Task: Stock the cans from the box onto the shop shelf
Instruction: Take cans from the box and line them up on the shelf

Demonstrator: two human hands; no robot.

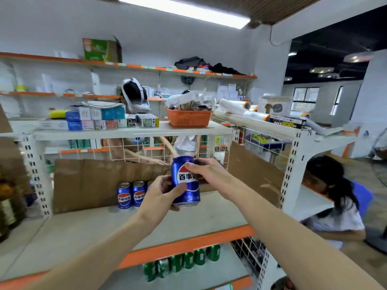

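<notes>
Both hands were closed on one blue can [185,183], held upright in the air above the shelf [201,218]. The left hand [162,195] wrapped the can's lower half from the left, its thumb [180,188] lying across the front just under the red and white logo, the other fingers hidden behind the can. The right hand [202,169] gripped the upper half from the right, fingers [191,165] curled over the front near the top rim, covering the end of the label's lettering. The can's base stood clear of the shelf board, not touching it.

Just left of the left hand and farther back, three more blue cans [131,195] stood upright in a row on the same shelf; the third was mostly hidden by the left hand. They stood against a brown cardboard sheet [88,183] that lined the back of the shelf. Another cardboard sheet [254,168] leaned behind and right of the right hand.

Below the wrists ran the shelf's orange front edge [188,244], and beneath that a row of green cans [184,262] stood on the lower shelf. Above the hands, the top board carried an orange basket [189,119] and stacked small boxes [100,118]. Far right of the right forearm, a person in a white top [337,208] was bent low beside the shelving. Whether the box of cans was anywhere near could not be told.
</notes>
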